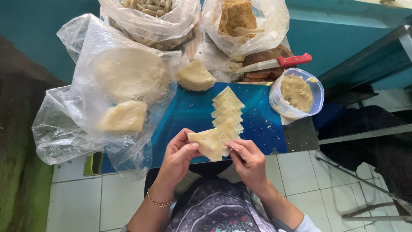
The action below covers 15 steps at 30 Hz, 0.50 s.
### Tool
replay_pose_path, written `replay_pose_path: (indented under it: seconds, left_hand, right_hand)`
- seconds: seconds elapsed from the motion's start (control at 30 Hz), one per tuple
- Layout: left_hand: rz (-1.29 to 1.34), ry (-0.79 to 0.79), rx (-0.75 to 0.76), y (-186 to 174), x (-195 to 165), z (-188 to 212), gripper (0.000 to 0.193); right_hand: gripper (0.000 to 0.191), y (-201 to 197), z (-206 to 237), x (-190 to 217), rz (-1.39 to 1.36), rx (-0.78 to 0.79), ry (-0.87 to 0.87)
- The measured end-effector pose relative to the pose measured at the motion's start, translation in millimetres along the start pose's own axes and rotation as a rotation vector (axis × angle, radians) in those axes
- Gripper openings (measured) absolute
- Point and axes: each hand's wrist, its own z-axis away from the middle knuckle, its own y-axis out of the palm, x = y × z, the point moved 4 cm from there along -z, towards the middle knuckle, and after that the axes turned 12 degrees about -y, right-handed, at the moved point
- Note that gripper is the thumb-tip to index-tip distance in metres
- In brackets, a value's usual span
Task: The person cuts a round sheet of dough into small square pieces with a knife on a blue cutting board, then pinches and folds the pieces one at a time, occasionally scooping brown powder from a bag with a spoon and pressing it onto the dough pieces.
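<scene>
Several bags [116, 86] beyond knife [274, 63]

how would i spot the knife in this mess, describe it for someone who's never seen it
Start at the blue board and look past its far right corner, above the round plastic tub. The knife lies flat across a brown lump, blade pointing left. Its bright red handle is the only red thing there.

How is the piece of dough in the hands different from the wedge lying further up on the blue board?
The held piece is thin and flat, pinched between the left hand and right hand. The wedge is thick and chunky, lying untouched on the blue board. Both are pale yellow and roughly triangular.
</scene>
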Motion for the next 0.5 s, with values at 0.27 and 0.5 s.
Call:
replay_pose_path:
  seconds: [0.27,0.5]
  left_hand:
    - [-0.107,-0.010,0.044,10.9,-4.6,2.1,0.013]
    - [-0.608,0.241,-0.338,28.0,-52.4,-12.8,0.024]
  right_hand:
    - [0.028,9.1,-7.5,-21.7,-0.713,0.057,0.604]
    - [0.011,47.2,-139.6,-85.2,-0.797,0.231,0.276]
